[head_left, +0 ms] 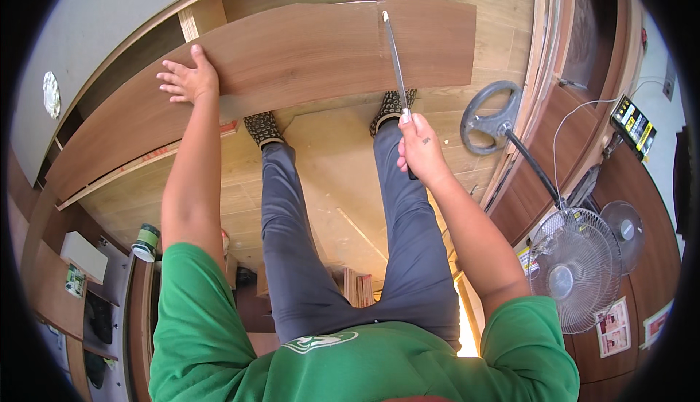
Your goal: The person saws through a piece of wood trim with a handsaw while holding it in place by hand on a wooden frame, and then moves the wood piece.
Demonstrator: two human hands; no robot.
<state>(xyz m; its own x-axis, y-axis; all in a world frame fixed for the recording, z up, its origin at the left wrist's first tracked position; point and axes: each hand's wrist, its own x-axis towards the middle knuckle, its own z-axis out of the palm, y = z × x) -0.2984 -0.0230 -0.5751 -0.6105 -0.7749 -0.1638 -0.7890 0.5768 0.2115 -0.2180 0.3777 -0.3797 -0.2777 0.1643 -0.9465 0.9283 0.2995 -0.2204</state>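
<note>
**A:** Your left hand [191, 77] lies flat and open on the long wood-grain panel [292, 59], pressing near its upper edge. Keep that palm spread so the sheet does not slide.

**B:** And the right?

**A:** Your right hand [419, 150] has its grip closed around the handle of the long thin blade [395, 59], whose tip meets the panel near the far edge. I would draw it in one straight line toward you, along the mark, with light pressure.

**B:** How much room is there?

**A:** The panel overhangs past your shoes [328, 118], so the blade's path runs toward your legs. On your right, the black wheel-shaped tool [492, 118] and the standing fan [572, 271] sit near your elbow; the left side looks more open.
</note>
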